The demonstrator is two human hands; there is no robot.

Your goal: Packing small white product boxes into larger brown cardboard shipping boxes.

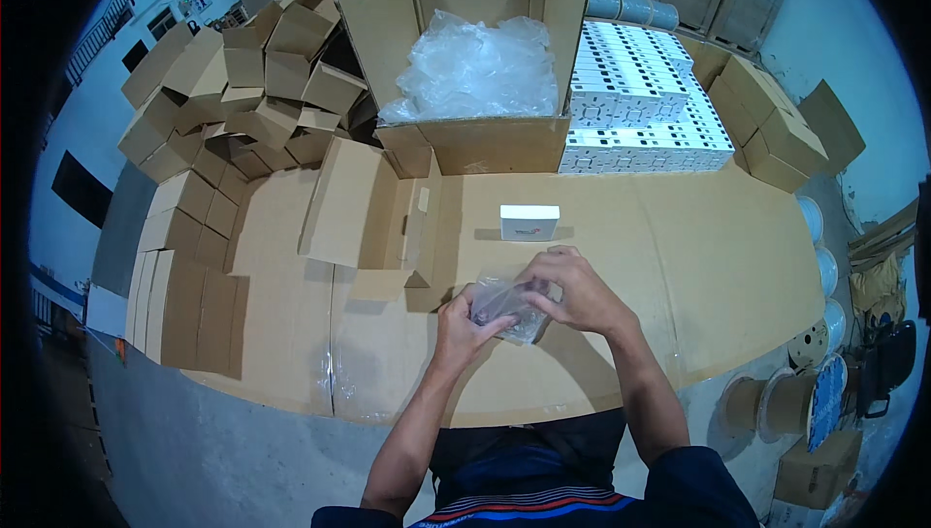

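Far left, a heap of folded brown cartons spills off the counter, and the fisheye rim bends the outer ones so I can't count them. Flat stacks sit at the counter's near-left corner. Next over, an opened small carton lies on its side with flaps out; its inside is hard to read from here.

Middle: the left hand and right hand both pinch a small clear plastic bag just above the counter's near edge. Each grip is closed on the bag, fingers curled over it. Something dark is inside, but the crinkled film and the fingers hide what it is.

Just beyond the hands, a small white box sits closed on the counter. Behind that, a big open carton is full of clear plastic wrap, so whatever's underneath is covered.

Right of it, rows of white boxes are stacked tight. Further right, more brown cartons, then cable spools on the floor, partly cut off.
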